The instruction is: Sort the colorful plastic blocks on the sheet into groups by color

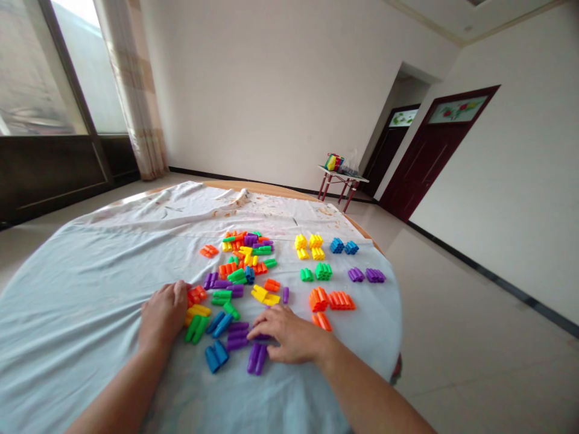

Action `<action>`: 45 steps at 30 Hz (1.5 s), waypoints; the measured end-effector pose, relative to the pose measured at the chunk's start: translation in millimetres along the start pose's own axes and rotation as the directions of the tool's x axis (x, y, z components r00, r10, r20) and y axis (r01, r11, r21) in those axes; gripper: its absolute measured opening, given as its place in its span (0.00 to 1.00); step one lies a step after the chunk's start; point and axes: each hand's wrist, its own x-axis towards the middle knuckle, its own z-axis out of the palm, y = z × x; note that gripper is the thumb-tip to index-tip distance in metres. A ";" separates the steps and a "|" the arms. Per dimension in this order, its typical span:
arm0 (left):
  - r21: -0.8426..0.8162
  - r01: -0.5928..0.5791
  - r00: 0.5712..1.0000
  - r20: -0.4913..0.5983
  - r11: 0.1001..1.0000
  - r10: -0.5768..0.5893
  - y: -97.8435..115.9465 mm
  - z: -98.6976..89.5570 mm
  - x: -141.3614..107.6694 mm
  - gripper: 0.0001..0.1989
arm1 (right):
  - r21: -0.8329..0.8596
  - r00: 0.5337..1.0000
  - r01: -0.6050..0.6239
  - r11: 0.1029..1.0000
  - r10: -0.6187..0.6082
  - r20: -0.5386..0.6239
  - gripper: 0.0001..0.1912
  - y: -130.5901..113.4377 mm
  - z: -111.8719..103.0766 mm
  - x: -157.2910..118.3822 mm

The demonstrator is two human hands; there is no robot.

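Observation:
Colorful plastic tube-shaped pieces lie in a loose heap on the cloth-covered table. My left hand (163, 310) rests at the heap's left edge, its fingertips against orange pieces (197, 295), above yellow pieces (198, 312) and a green pair (196, 329). My right hand (289, 334) reaches over purple pieces at the near side, fingers apart and bent downward; a purple piece is partly hidden beneath them. Just below it is a purple pair (257, 359), with purple pieces (237, 336) to the left. Blue pairs (216, 356) lie between the hands.
On the right stand sorted groups: yellow (315, 241), blue (337, 245), green (323, 271), purple (375, 275) and orange (319, 299). A wrinkled cloth (90, 289) covers the round table. A small table (344, 173) with bags stands by the far wall.

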 end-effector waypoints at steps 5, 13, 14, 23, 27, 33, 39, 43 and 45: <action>-0.023 -0.004 1.000 -0.009 1.000 0.003 -1.4 1.2 1.8 0.28 | -0.064 0.995 -0.070 0.995 0.065 -0.073 0.20 3.0 9.1 6.2; -0.035 -0.005 1.000 -0.016 0.999 0.005 -2.5 1.4 1.0 0.29 | -0.019 0.926 -0.246 0.969 0.229 -0.300 0.21 -9.8 14.6 14.3; -0.035 -0.007 1.000 -0.018 0.999 0.007 -2.7 1.5 0.8 0.29 | 0.024 0.926 -0.243 0.970 0.239 -0.292 0.23 -15.0 12.3 10.5; -0.024 -0.031 0.999 -0.035 0.999 0.030 -4.7 3.1 0.4 0.28 | 0.213 0.994 -0.090 0.973 0.075 0.078 0.32 -44.4 20.3 -16.5; -0.015 -0.044 0.999 -0.029 0.999 0.044 -4.4 2.5 0.1 0.26 | 0.200 0.993 -0.116 0.973 0.108 0.046 0.31 -30.6 24.6 5.1; -0.005 -0.048 0.998 -0.033 0.999 0.048 -3.5 1.4 -1.2 0.26 | 0.180 0.952 -0.212 0.961 0.245 -0.184 0.27 -0.1 14.6 44.5; -0.009 -0.053 0.998 -0.033 0.999 0.053 -4.6 1.2 -1.2 0.26 | 0.363 0.952 -0.158 0.918 0.240 -0.192 0.25 -17.7 0.7 21.2; -0.022 -0.055 0.998 -0.028 0.998 0.054 -6.5 3.6 0.6 0.25 | 0.579 0.991 -0.115 0.807 0.130 0.015 0.28 -46.8 18.8 9.2; -0.023 -0.053 0.998 -0.030 0.998 0.052 -7.3 4.6 1.3 0.25 | 0.563 0.997 -0.062 0.824 0.030 0.066 0.29 -55.4 33.7 18.0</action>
